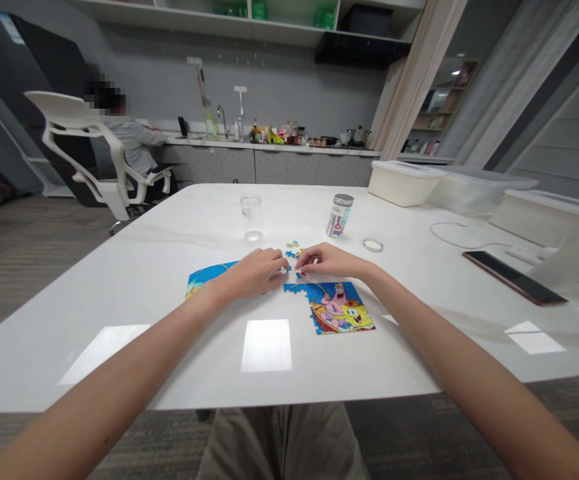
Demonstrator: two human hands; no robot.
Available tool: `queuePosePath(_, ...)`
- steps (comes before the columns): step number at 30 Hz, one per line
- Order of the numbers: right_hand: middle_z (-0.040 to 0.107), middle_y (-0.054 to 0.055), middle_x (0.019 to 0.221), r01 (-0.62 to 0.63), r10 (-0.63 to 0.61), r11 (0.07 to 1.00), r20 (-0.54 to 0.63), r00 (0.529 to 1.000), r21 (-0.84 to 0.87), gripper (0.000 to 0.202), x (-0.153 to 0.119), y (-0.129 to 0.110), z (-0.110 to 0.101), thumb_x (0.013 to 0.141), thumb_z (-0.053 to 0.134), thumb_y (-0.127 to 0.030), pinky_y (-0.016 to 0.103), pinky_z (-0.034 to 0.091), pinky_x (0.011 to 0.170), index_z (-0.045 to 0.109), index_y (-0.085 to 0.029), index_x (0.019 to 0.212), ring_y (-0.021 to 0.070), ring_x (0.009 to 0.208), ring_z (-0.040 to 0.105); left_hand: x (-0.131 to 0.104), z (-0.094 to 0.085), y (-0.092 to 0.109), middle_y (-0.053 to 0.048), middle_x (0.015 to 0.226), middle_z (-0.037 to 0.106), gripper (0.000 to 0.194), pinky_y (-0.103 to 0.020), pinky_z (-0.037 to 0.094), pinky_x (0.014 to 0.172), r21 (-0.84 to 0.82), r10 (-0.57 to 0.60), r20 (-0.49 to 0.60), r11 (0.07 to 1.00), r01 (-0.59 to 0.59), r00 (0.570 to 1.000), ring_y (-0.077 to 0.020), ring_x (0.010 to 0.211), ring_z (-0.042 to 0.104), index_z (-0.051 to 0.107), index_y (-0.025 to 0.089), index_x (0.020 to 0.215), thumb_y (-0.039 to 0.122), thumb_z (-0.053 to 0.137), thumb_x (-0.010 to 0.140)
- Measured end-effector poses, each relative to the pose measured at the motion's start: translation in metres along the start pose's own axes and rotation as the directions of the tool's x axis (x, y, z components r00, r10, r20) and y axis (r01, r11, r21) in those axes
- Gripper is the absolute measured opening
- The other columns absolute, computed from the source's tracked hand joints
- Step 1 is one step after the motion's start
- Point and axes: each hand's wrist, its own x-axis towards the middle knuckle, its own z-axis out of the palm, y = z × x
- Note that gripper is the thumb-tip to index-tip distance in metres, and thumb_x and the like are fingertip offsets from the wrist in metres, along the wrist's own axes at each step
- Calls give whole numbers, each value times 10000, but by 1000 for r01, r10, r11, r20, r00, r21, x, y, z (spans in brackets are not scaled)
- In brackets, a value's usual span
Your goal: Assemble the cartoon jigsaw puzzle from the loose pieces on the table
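Observation:
My right hand (pixel 325 259) has its thumb and fingers pinched on a small blue puzzle piece (pixel 299 274). Beside it, the fingers of my left hand (pixel 259 271) are curled together at another small puzzle piece (pixel 286 269), partly covered by the fingertips. Several loose puzzle pieces (pixel 293 245) lie just beyond the hands. Nearer to me is a joined puzzle section (pixel 340 309) with a pink and a yellow cartoon figure; its left edge is jagged. A blue cartoon picture (pixel 209 274) lies under my left forearm, which hides part of it.
On the white table (pixel 169 240) stand a clear jar (pixel 252 219) and a printed canister (pixel 339 216), with a round lid (pixel 373 245) nearby. A tablet or phone (pixel 513 276) and white storage boxes (pixel 403 183) are at the right. A person (pixel 137 143) sits at the back left.

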Motion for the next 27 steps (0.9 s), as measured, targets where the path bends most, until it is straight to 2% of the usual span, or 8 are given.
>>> queuePosePath(3, 720, 38, 818, -67, 58, 990, -79, 995, -123, 163, 0, 10, -3, 772, 609, -167, 245, 469, 719, 730, -152, 880, 135, 744, 625, -1, 1, -1, -79, 972, 610, 205, -329, 422, 764, -3, -13, 12, 1000, 13, 1000, -208, 880, 588, 599, 173, 1048, 205, 457, 905)
queuePosePath(6, 703, 33, 802, -65, 40, 971, -113, 993, -229, 144, -1, 16, -6, 762, 619, -164, 246, 449, 705, 743, -159, 835, 137, 724, 594, -1, 0, -1, -79, 991, 619, 211, -323, 428, 767, 0, -25, 25, 1000, 25, 999, -198, 881, 592, 606, 180, 1042, 202, 446, 905)
queuePosePath(12, 675, 39, 827, -37, 2, 962, -129, 992, -271, 158, -1, 15, -6, 790, 600, -159, 245, 442, 701, 732, -150, 876, 131, 714, 571, 0, -1, 1, -82, 1000, 637, 227, -331, 441, 782, -13, -76, 30, 997, 76, 997, -191, 869, 605, 642, 175, 1003, 221, 435, 922)
queuePosePath(15, 667, 58, 859, -64, -25, 936, -245, 969, -347, 161, 1, 18, -7, 808, 585, -146, 253, 444, 723, 723, -143, 892, 136, 727, 574, 0, 2, -1, -81, 999, 637, 232, -336, 450, 787, -13, -89, 20, 996, 89, 996, -198, 878, 611, 646, 174, 998, 215, 431, 922)
queuePosePath(17, 654, 76, 886, -123, -28, 901, -339, 940, -417, 186, 2, 23, -8, 822, 555, -122, 260, 440, 739, 721, -130, 905, 138, 730, 573, 0, 2, -2, -84, 1001, 636, 238, -332, 456, 779, -11, -91, 15, 996, 91, 996, -196, 869, 615, 647, 168, 1004, 217, 429, 922)
queuePosePath(19, 639, 90, 913, -179, -15, 868, -383, 923, -463, 201, 2, 28, -10, 841, 541, -135, 268, 437, 763, 722, -123, 925, 144, 745, 579, 0, 2, -2, -87, 1007, 636, 249, -325, 460, 776, -9, -94, 14, 996, 94, 995, -190, 861, 618, 649, 162, 1011, 220, 423, 924)
queuePosePath(23, 624, 90, 934, -198, 18, 847, -345, 938, -494, 211, 1, 34, -8, 865, 581, -260, 272, 435, 789, 723, -142, 967, 160, 788, 591, -1, 0, -2, -92, 1018, 634, 268, -328, 470, 788, -3, -104, 16, 995, 104, 994, -188, 846, 618, 657, 162, 1035, 237, 424, 926)
queuePosePath(27, 614, 92, 945, -164, -17, 849, -336, 942, -502, 248, 2, 33, -3, 874, 586, -316, 279, 432, 811, 708, -138, 997, 169, 831, 589, -2, -2, 0, -105, 1045, 620, 274, -341, 478, 817, 2, -97, 23, 995, 96, 995, -201, 879, 611, 661, 163, 1049, 226, 428, 919)
